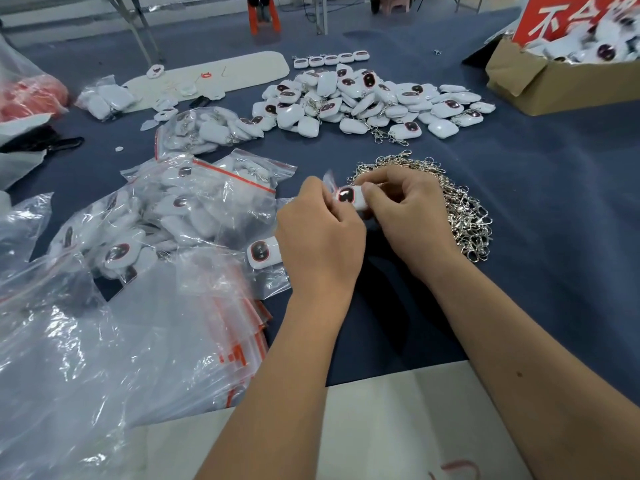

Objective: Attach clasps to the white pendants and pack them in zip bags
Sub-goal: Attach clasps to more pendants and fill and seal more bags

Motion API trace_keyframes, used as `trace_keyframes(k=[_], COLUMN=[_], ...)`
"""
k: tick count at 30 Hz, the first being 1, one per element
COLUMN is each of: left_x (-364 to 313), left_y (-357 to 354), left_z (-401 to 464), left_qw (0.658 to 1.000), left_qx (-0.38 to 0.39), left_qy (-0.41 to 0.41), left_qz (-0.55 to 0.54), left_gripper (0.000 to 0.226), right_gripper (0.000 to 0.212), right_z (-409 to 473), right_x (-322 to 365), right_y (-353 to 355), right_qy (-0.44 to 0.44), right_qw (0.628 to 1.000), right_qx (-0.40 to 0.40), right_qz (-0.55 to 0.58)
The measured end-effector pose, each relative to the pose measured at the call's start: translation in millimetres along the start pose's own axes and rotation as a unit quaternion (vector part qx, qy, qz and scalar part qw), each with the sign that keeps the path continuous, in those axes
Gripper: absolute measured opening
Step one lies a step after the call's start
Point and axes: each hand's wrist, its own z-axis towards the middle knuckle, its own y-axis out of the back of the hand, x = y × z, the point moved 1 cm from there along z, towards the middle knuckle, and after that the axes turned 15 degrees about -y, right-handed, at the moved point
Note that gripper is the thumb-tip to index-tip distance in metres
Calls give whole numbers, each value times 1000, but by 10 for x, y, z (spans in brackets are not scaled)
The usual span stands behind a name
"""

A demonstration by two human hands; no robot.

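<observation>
**Pendant held over the clasp heap**

On the blue-covered worktop (519, 202), a white pendant (350, 197) is pinched between the left hand (320, 233) and right hand (405, 209), just above the clasp heap (464, 209). Each grip is curled round it; it should be steadied while a clasp is hooked on. Packed zip bags (194, 202) lie to the left, and a cardboard box (540, 84) of pendants at far right.

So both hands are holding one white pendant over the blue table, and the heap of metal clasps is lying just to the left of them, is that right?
Not quite. In the head view the left hand and right hand do hold one white pendant over the blue table, but the heap of metal clasps lies to their right, partly behind the right hand. Filled zip bags lie to the left.
</observation>
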Motion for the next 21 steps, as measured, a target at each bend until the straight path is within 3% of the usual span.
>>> trace_keyframes(k=[4,10,14,18,21], left_x=[-47,-74,-123,-128,-135], left_y=[-11,-1,-6,-4,4], left_z=[-9,-13,-19,-42,-47], left_qw=[997,992,984,981,981], left_qx=[13,-4,-5,-16,-21], left_qy=[-80,-128,-175,-191,-189], left_qz=[14,-19,-27,-20,-33], left_gripper=[19,18,23,17,15], right_gripper=[10,9,16,21,25], right_z=[-23,-33,-25,-16,-33], right_x=[10,24,37,31,38], right_y=[8,30,80,96,100], right_qy=[25,-17,-89,-85,-73], right_qw=[998,999,962,950,948], right_qx=[19,16,142,258,289], right_qz=[-63,29,213,151,110])
